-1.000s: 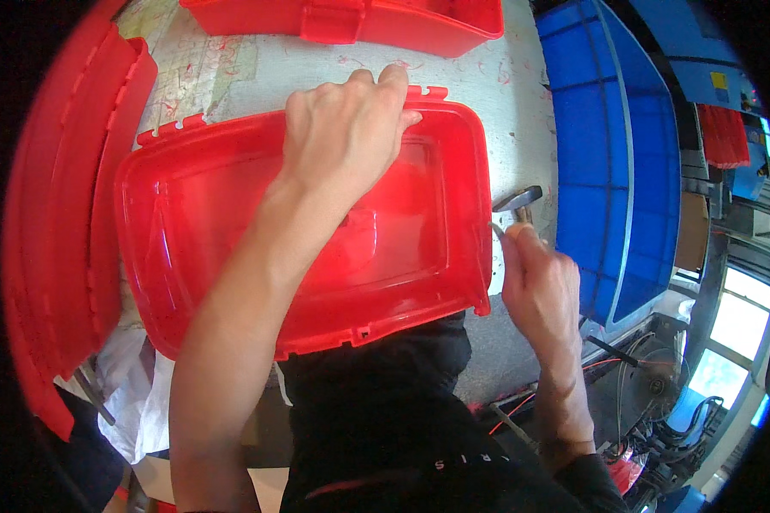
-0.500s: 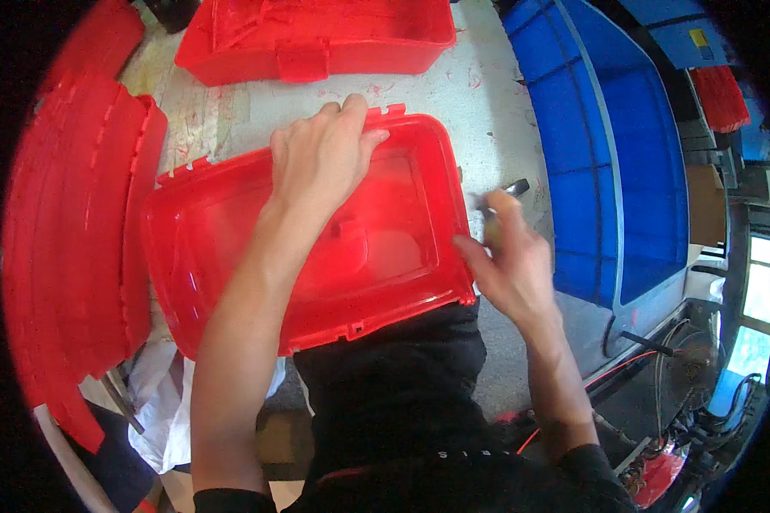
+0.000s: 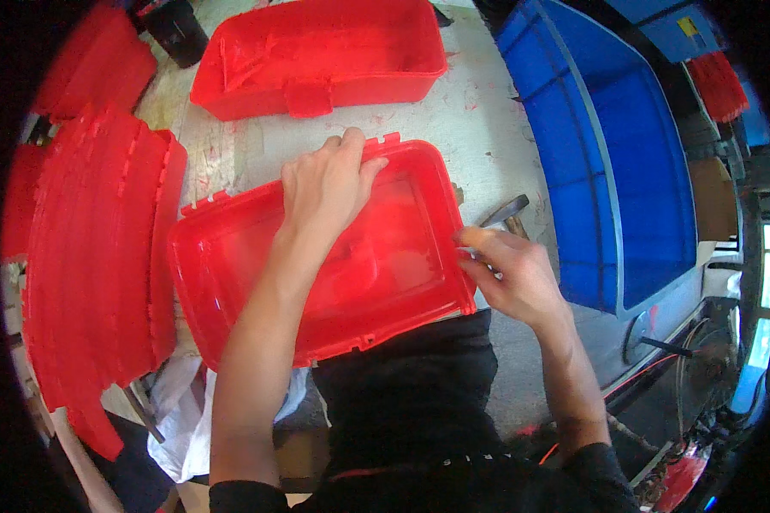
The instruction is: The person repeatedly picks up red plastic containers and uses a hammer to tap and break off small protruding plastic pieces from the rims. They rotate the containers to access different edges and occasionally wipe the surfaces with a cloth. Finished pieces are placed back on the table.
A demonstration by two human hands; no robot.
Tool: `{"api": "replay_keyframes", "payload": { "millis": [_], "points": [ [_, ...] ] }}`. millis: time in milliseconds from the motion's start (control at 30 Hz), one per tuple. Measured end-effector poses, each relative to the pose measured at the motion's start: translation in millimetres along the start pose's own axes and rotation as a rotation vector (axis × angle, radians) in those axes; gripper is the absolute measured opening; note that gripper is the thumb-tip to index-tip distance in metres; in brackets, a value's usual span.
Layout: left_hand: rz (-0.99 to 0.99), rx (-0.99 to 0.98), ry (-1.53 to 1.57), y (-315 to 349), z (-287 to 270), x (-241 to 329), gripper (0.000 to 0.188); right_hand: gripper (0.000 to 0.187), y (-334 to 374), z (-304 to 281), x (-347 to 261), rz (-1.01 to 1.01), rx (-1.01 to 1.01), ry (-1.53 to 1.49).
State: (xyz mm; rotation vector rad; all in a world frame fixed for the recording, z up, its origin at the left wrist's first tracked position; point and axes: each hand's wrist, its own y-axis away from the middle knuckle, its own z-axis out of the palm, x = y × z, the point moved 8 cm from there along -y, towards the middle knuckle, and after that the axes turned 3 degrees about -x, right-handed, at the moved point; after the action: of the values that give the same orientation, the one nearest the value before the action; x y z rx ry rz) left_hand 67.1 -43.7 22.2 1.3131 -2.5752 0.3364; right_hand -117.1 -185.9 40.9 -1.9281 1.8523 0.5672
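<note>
A red plastic lid (image 3: 402,248), shallow with hinge tabs along its far edge, lies tilted in front of me, its near edge against my body. My left hand (image 3: 329,184) grips its far rim, fingers over the edge and thumb on the inner side. My right hand (image 3: 513,274) is closed at the lid's right rim, thumb and forefinger pinched round something small with a thin pale tip that touches the rim; its kind is hidden. Just beyond that hand, a tool with a dark metal head (image 3: 510,209) lies on the table.
A deep red box (image 3: 316,98) stands on the far side of the worktable (image 3: 479,128). Stacked red plastic parts (image 3: 103,256) rise at the left, with a black cup (image 3: 175,32) behind. A large blue crate (image 3: 612,171) borders the right. White cloth or bagging (image 3: 180,419) hangs lower left.
My right hand has come leftward onto the lid's right rim from just beside it. My left hand keeps its hold. The whole view has shifted slightly, showing more of the far box.
</note>
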Motion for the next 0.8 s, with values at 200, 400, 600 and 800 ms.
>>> {"api": "replay_keyframes", "payload": {
  "millis": [200, 400, 600, 800],
  "points": [
    [-0.027, -0.079, 0.027, -3.8, -8.8, -5.6, 0.041, 0.007, 28.3, -2.1, 70.7, 0.444, 0.381, -0.646],
    [0.043, -0.49, 0.037, -18.3, 10.4, -40.2, 0.05, 0.019, 68.1, -5.4, 93.4, 0.513, 0.375, -0.403],
    [0.123, -0.227, -0.094, 12.0, -71.5, -10.0, 0.023, 0.033, 7.6, -6.7, 39.9, 0.202, 0.362, 0.21],
    [0.224, 0.662, -0.333, 121.0, -162.2, 86.9, 0.053, 0.052, 7.6, 14.0, 39.3, 0.161, 0.194, -1.222]
  ]
}}
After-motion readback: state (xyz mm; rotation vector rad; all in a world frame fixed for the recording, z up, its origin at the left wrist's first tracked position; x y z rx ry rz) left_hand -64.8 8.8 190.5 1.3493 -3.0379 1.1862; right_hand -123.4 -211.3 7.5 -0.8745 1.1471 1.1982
